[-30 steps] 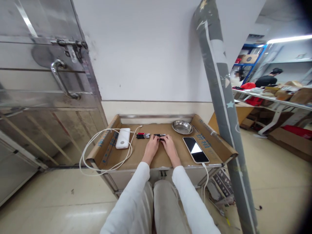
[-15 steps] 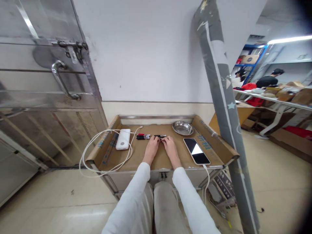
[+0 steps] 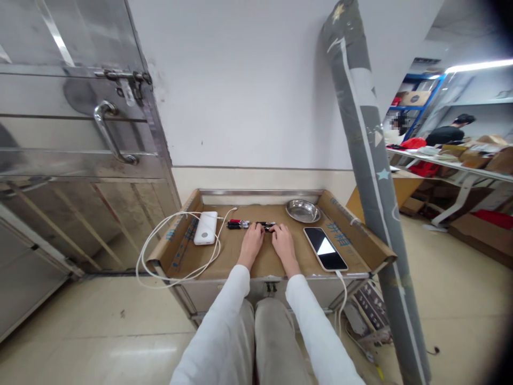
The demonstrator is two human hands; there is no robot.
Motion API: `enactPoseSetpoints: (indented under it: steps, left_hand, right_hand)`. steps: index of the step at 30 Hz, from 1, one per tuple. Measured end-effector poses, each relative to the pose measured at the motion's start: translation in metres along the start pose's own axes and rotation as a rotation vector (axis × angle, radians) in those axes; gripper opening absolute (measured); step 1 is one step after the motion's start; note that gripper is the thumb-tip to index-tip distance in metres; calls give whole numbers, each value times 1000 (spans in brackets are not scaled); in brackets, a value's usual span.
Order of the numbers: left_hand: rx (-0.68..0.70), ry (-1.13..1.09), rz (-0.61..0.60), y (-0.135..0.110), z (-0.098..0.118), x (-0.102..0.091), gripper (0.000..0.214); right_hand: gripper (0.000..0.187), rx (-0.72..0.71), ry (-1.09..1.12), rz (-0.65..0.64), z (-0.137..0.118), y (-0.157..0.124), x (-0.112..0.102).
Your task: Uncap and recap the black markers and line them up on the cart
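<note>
On the cardboard-lined cart top, my left hand (image 3: pixel 252 241) and my right hand (image 3: pixel 284 244) rest side by side, backs up and fingers curled. A dark pen (image 3: pixel 266 229) shows between their fingertips, each hand pinching one end; its details are too small to make out. Just beyond it lies another black pen (image 3: pixel 265 223), partly hidden by the fingers. Left of my left hand, a pen with a red part (image 3: pixel 238 221) lies against black pens (image 3: pixel 236 226), all roughly parallel to the cart's back edge.
A white power bank (image 3: pixel 206 228) with a looped white cable (image 3: pixel 146 240) lies on the left. At right are a round metal dish (image 3: pixel 303 211) and a plugged-in phone (image 3: pixel 325 249). A tall grey wrapped roll (image 3: pixel 372 144) leans beside the cart. People sit at a far bench.
My hands have drawn slightly apart, so more of the dark pen shows between the fingertips. The whole view has shifted a little; the other things keep their places.
</note>
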State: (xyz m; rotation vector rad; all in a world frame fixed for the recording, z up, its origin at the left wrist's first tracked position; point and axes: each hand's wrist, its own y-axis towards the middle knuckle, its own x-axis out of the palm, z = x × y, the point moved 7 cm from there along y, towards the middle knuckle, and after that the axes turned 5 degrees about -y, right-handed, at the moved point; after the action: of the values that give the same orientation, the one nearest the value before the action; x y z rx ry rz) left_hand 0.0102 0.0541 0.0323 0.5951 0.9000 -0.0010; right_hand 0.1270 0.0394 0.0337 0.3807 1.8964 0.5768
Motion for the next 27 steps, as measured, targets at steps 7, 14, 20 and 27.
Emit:
enactPoseSetpoints:
  steps: [7, 14, 20, 27]
  left_hand:
    - [-54, 77, -9, 0, 1, -5, 9]
    - [-55, 93, -3, 1, 0, -5, 7]
    - [-38, 128, 5, 0, 1, -4, 15]
    - [-195, 240, 198, -13, -6, -25, 30]
  right_hand:
    - [27, 31, -90, 2, 0, 0, -3]
    - [25, 36, -129, -26, -2, -1, -5]
    - [26, 16, -147, -7, -2, -1, -2]
    - [25, -6, -100, -1, -3, -2, -3]
